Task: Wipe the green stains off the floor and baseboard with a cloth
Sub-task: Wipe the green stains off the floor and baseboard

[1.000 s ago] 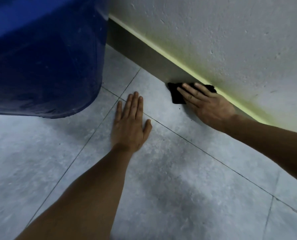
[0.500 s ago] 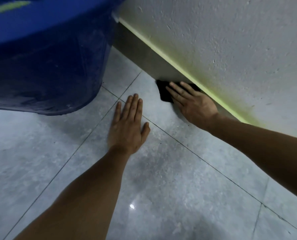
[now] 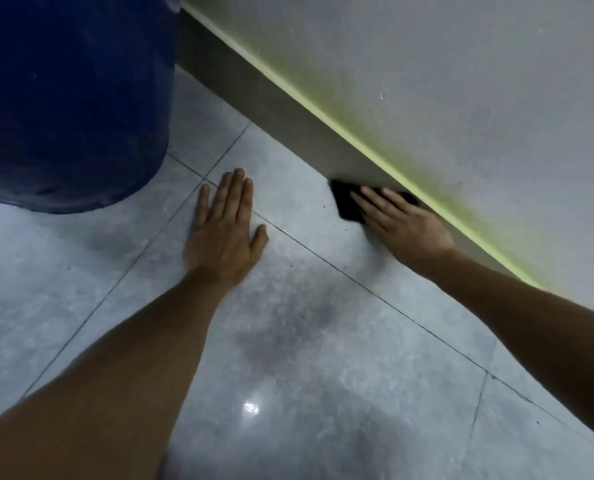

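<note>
A black cloth [image 3: 345, 202] lies on the grey tiled floor [image 3: 323, 341] where it meets the grey baseboard [image 3: 288, 109]. My right hand [image 3: 404, 226] presses flat on the cloth, fingers pointing left along the baseboard. A yellow-green stain [image 3: 368, 147] runs along the top edge of the baseboard and spreads up the white wall [image 3: 461, 81]. My left hand [image 3: 224, 233] rests flat on the floor, fingers spread, holding nothing, to the left of the cloth.
A large blue barrel [image 3: 66, 98] stands on the floor at the upper left, close to the baseboard. Dark grout lines cross the tiles. A bright light reflection [image 3: 251, 407] shows on the tile near me.
My right hand slid the cloth left along the foot of the baseboard, then back right a little. My left hand stayed planted. The view shifted with my head.
</note>
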